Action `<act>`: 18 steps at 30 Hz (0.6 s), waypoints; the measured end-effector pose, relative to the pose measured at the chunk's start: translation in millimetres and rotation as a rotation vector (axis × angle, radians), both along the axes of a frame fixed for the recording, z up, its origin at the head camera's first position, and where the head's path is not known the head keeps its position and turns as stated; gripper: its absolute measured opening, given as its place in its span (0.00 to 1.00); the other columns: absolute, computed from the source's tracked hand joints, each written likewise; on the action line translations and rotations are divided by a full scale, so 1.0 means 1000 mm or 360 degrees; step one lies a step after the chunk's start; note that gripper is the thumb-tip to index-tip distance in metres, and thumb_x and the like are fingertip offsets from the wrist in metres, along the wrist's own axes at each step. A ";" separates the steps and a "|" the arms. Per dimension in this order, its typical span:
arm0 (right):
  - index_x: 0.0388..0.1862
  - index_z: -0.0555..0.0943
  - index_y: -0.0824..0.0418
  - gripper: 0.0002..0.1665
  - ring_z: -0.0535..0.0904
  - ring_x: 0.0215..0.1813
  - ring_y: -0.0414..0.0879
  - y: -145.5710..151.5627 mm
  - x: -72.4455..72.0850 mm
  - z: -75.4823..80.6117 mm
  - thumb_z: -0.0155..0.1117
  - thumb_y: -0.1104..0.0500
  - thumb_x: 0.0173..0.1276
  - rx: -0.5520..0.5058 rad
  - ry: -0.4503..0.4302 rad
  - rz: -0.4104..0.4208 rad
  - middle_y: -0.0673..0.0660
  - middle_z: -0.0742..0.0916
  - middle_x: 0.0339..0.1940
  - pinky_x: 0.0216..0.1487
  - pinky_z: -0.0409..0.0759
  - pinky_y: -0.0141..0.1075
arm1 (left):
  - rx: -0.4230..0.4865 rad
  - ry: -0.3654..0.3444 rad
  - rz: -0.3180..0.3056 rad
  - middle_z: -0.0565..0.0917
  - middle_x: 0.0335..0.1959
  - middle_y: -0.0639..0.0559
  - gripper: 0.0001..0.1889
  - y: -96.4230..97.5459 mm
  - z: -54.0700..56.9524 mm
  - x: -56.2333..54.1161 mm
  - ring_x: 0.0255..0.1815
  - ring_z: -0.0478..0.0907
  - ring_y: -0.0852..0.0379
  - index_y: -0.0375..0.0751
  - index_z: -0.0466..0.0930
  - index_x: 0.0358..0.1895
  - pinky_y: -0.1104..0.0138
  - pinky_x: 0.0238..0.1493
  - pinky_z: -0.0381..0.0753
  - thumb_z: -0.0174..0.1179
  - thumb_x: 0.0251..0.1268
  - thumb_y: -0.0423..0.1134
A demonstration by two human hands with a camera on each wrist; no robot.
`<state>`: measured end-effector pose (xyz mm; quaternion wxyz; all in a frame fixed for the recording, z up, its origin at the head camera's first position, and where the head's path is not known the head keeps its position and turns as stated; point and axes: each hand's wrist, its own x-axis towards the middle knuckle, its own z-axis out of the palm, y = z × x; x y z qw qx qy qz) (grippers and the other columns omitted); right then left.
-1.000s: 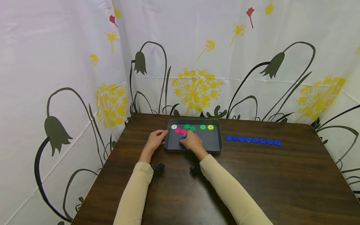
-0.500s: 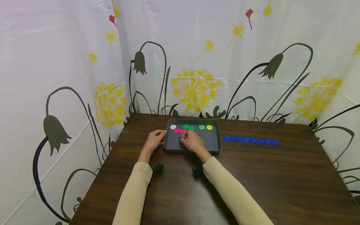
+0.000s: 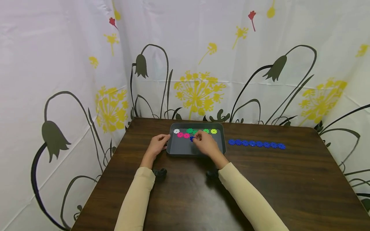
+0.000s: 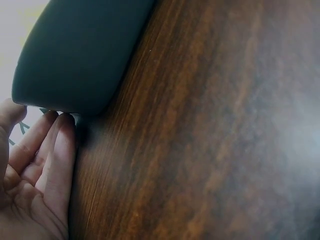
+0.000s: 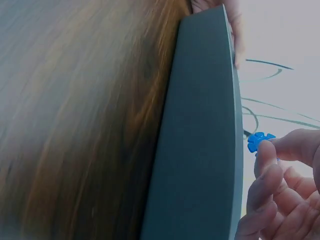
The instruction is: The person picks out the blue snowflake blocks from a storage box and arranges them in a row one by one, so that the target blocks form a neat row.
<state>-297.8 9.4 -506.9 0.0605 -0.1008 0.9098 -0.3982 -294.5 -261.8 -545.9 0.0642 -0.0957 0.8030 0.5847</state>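
Observation:
My left hand [image 3: 156, 146] is at the left end of a dark grey tray [image 3: 179, 150]. Its thumb lies at the rim and its fingers [image 4: 62, 145] are against the outer wall, holding that end. Over the tray, my right hand [image 3: 207, 144] pinches a blue flower-shaped plastic disc [image 5: 259, 142] between thumb and fingertips. Inside the tray lie a white disc [image 3: 176, 131], a pair of joined pink discs [image 3: 183, 135], joined green discs [image 3: 189, 131], a lighter green disc [image 3: 206, 130] and a yellow-green disc [image 3: 213, 131]. The right hand partly covers the greens.
A chain of several blue discs [image 3: 256, 143] lies on the brown wooden table [image 3: 274, 179], right of the tray. Behind the table hangs a white curtain [image 3: 185, 57] with printed flowers. Black straps with devices [image 3: 160, 173] are at the wrists.
My right hand has lifted the blue disc from low in the tray and moved it slightly right and back. My left hand stays at the tray's end. The head view has shifted slightly.

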 end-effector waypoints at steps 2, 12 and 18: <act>0.48 0.85 0.53 0.09 0.81 0.34 0.45 0.009 0.002 0.002 0.67 0.50 0.80 -0.0014 0.0023 0.0003 0.50 0.88 0.37 0.31 0.75 0.37 | -0.0001 0.0000 -0.0002 0.78 0.71 0.37 0.26 0.000 -0.001 0.000 0.70 0.77 0.44 0.38 0.80 0.71 0.54 0.69 0.86 0.56 0.85 0.54; 0.43 0.92 0.49 0.07 0.82 0.36 0.46 0.055 0.006 0.015 0.73 0.49 0.76 -0.0117 0.0091 -0.0056 0.49 0.91 0.36 0.32 0.75 0.38 | -0.0009 0.0000 -0.0005 0.78 0.73 0.38 0.27 -0.001 -0.004 -0.002 0.72 0.76 0.43 0.38 0.80 0.71 0.53 0.70 0.85 0.57 0.85 0.55; 0.43 0.93 0.54 0.10 0.79 0.35 0.48 0.083 0.006 0.019 0.72 0.51 0.77 -0.0208 0.0112 -0.0079 0.54 0.90 0.33 0.34 0.75 0.38 | -0.0018 -0.0026 -0.0005 0.77 0.73 0.38 0.27 -0.002 -0.001 -0.002 0.73 0.75 0.42 0.37 0.79 0.72 0.51 0.71 0.84 0.57 0.85 0.55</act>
